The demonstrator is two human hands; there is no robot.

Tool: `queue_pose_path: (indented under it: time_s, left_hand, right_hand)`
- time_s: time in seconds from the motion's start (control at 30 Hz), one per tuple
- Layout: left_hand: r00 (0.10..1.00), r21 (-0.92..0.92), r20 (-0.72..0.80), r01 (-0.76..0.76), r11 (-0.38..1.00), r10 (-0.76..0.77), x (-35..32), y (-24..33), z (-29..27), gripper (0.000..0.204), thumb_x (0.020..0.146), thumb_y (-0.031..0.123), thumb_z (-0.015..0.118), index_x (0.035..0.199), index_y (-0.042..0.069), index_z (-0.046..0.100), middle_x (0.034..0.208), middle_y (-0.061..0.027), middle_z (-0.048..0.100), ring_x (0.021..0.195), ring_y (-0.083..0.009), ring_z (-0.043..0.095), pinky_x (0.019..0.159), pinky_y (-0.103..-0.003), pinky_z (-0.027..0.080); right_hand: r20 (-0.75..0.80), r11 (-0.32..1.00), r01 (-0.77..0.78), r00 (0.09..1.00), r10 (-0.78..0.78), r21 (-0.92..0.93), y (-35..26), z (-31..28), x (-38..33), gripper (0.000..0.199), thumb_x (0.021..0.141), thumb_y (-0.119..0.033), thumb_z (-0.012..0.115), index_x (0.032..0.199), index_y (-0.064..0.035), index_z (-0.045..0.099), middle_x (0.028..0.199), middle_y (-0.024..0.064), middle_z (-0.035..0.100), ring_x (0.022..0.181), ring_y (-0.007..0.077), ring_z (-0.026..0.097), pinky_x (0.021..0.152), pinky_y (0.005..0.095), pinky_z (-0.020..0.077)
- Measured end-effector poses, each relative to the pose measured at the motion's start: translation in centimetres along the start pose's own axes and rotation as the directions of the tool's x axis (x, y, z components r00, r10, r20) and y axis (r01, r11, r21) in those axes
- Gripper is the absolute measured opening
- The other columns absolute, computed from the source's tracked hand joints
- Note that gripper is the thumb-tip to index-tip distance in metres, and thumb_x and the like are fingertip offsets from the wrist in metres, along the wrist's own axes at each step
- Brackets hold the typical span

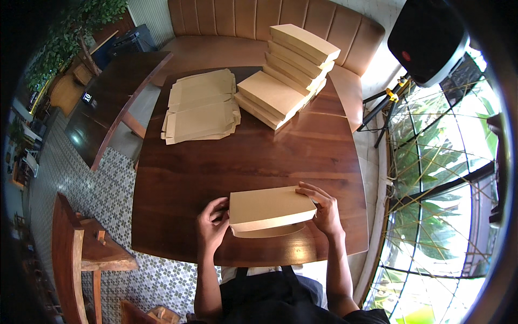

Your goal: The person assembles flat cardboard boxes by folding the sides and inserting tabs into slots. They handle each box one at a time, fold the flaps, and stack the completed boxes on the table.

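We record both bare hands at the near part of the dark wooden table (243, 167), one at each end of a brown cardboard box (272, 206). The right hand (325, 209) pinches the box's right end, its fingers bent over the far corner and the thumb lower on the same end. The left hand (211, 220) is at the left end with fingers curled and fingertips close against the cardboard; we cannot tell whether thumb and fingers close on it. The box lies between the hands, broad face up, with a curved cardboard flap (270, 233) showing below its near edge. Beyond it, toward the far left of the table, we see a pile of flat cardboard blanks (200, 105), creased and with notched edges. To their right stand folded boxes of the same brown: a low stack (272, 92) in front and a taller stack (305, 43) behind, the layers somewhat out of line. Further out, we note a tan padded bench (216, 21) along the far side, a black speaker (429, 40) at the upper right, a barred window (426, 216) at the right, and at the left a second dark table (116, 100) above a patterned tile floor (162, 286).
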State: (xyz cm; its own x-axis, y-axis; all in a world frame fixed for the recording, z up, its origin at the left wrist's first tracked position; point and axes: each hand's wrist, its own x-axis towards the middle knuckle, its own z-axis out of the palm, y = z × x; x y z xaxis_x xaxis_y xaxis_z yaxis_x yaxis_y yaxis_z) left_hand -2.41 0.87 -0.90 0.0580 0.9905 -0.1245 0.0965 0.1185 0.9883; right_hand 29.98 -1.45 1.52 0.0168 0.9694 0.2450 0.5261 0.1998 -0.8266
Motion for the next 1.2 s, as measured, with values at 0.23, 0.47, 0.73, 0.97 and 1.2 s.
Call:
queue_pose_path:
  time_s: [0.23,0.47,0.73,0.97,1.2]
  left_hand:
    - [0.967,-0.174,0.032,0.253,0.952,-0.251,-0.2,2.0,0.1,0.046,0.099,0.012,0.076,0.141,0.002,0.06,0.117,-0.0134,0.072,0.109,-0.0199,0.071,0.092,-0.035,0.06]
    - [0.992,-0.126,-0.008,0.124,0.984,-0.126,-0.6,2.2,1.4,0.07,0.092,0.025,0.085,0.149,0.004,0.049,0.128,-0.0182,0.066,0.117,-0.0244,0.067,0.1,-0.04,0.057]
    - [0.985,-0.032,0.006,0.17,0.985,-0.17,-1.4,1.6,1.2,0.066,0.095,0.024,0.083,0.146,-0.001,0.05,0.119,-0.016,0.07,0.106,-0.0193,0.069,0.09,-0.034,0.059]
    - [0.995,-0.008,-0.03,0.099,0.995,-0.099,-1.5,2.1,1.4,0.071,0.092,0.025,0.086,0.146,-0.002,0.049,0.123,-0.0169,0.068,0.108,-0.0206,0.068,0.093,-0.036,0.058]
    - [0.995,-0.119,-0.039,0.09,0.989,-0.095,-1.5,2.0,2.5,0.068,0.094,0.023,0.084,0.146,-0.004,0.05,0.123,-0.0172,0.069,0.113,-0.0227,0.068,0.099,-0.036,0.057]
  right_hand:
    - [0.045,0.998,-0.043,0.998,0.041,0.04,0.3,0.1,-0.8,0.041,0.089,0.009,0.07,0.128,-0.0044,0.075,0.148,0.0205,0.063,0.135,0.0326,0.063,0.109,0.0407,0.0546]
    - [-0.084,0.927,-0.238,0.958,0.273,0.29,1.2,1.1,-2.5,0.037,0.102,-0.004,0.064,0.139,0.0002,0.066,0.138,0.0193,0.067,0.124,0.0256,0.067,0.099,0.0361,0.0584]
    - [0.15,0.687,-0.591,0.794,0.59,0.423,-1.0,-0.3,-5.6,0.056,0.11,-0.045,0.057,0.131,0.0061,0.063,0.096,0.0137,0.074,0.083,0.0211,0.076,0.072,0.0342,0.0622]
    - [0.02,0.836,-0.492,0.864,0.503,0.243,-2.5,0.1,-3.9,0.045,0.107,-0.037,0.066,0.126,0.0037,0.067,0.102,0.0129,0.075,0.091,0.019,0.074,0.08,0.0329,0.0592]
    - [0.011,0.761,-0.505,0.836,0.549,0.407,-1.3,1.1,-3.7,0.039,0.103,-0.025,0.071,0.123,0.0075,0.068,0.108,0.0132,0.076,0.101,0.0173,0.072,0.091,0.0325,0.0572]
